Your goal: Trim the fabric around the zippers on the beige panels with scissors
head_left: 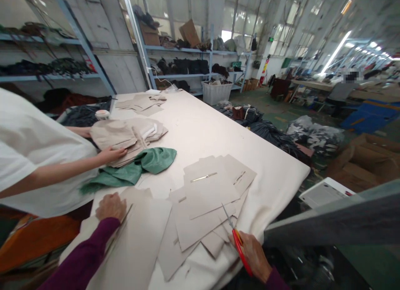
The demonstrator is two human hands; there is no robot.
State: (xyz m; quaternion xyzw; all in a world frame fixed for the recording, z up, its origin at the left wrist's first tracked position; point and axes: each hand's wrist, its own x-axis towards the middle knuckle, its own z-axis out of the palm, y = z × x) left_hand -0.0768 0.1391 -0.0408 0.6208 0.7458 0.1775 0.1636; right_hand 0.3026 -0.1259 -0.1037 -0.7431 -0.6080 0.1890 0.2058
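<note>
My left hand (111, 206) lies closed, knuckles up, on a large beige fabric piece (137, 240) at the near left of the white table (200, 127). At the table's near edge, my right hand (251, 254) grips red-handled scissors (236, 236) whose blades point up toward a fanned stack of beige cut pieces (209, 194). A thin metal strip (203, 177) rests on top of that stack.
A co-worker in a white shirt (31, 152) at the left presses a hand (111, 154) on a pile of beige pieces (128, 136) above a green cloth (137, 169). Blue shelving (193, 52) stands behind. Dark fabric heaps (275, 133) and cardboard boxes (365, 161) lie on the floor to the right.
</note>
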